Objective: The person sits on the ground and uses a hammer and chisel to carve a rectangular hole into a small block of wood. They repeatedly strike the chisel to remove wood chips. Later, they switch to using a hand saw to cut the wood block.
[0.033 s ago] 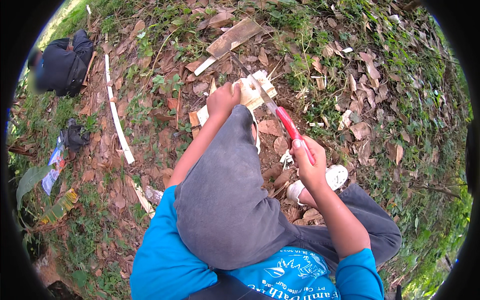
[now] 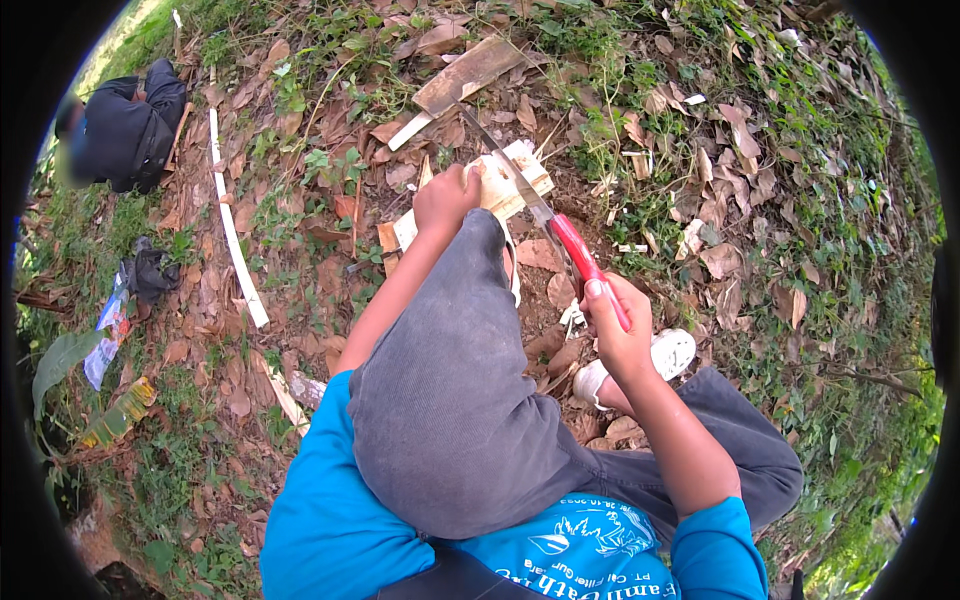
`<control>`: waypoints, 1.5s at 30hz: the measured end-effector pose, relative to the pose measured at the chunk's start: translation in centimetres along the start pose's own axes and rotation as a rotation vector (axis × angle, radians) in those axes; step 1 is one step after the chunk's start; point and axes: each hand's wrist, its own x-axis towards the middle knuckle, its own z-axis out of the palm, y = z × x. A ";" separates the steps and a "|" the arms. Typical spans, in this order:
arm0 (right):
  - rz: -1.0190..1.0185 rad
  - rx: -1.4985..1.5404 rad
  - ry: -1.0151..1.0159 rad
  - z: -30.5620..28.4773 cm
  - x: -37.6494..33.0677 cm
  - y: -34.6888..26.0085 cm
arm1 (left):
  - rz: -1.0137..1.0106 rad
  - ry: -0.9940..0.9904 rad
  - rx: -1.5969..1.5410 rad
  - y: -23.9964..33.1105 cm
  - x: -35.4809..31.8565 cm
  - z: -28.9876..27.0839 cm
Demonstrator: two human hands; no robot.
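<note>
My right hand [image 2: 622, 325] is closed around the red handle of a handsaw [image 2: 575, 243]. The saw's narrow blade slants up and left, lying across a pale wooden board [image 2: 533, 172]. My left hand [image 2: 446, 200] is closed on that board, left of the blade, beside my raised knee. Part of the board is hidden behind my hand and knee, as is whatever supports it. Whether the blade has cut into the wood, I cannot tell.
Beyond the board lies a weathered brown plank [image 2: 470, 75] with a pale strip [image 2: 410, 131] by it. A long white strip [image 2: 232, 225] runs along the leafy ground at left. Farther left are a person in dark clothes [image 2: 130, 125], a black bag [image 2: 152, 272] and a plastic packet [image 2: 105, 340].
</note>
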 end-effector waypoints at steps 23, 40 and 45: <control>0.084 -0.267 -0.031 -2.6 -5.7 -5.0 | -0.002 -0.045 -0.005 -0.1 -0.2 -0.4; -0.024 -0.243 0.021 -9.6 -10.2 0.0 | -0.064 -0.088 -0.044 -0.5 -1.1 -1.4; -0.037 -0.110 0.131 -14.7 -13.9 -6.3 | 0.009 -0.201 -0.058 -1.3 -2.1 -3.1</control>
